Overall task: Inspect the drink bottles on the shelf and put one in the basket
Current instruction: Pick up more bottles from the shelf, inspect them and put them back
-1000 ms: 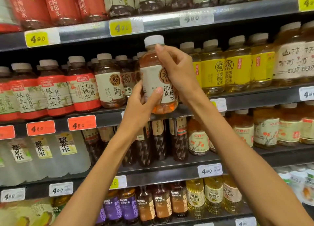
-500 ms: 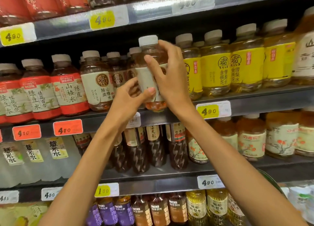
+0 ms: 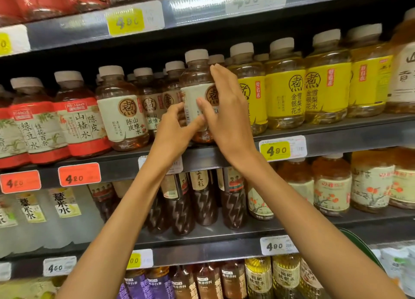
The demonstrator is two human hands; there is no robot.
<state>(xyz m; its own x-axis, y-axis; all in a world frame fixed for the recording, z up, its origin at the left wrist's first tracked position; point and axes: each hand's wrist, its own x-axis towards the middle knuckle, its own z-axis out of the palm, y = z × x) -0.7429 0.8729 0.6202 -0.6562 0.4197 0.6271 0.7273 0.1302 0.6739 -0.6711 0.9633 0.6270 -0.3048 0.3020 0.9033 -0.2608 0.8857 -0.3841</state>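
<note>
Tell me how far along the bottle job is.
Done: one amber bottle singled out at the shelf edge. In hand: left hand grips its label, right hand lies flat against it, seemingly inspecting. Left: choosing a bottle and putting it in the basket, which isn't clearly visible.

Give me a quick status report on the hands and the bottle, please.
Left hand touching amber bottle low; right hand open against its side. Bottle on shelf edge. Nothing blocking.
</note>
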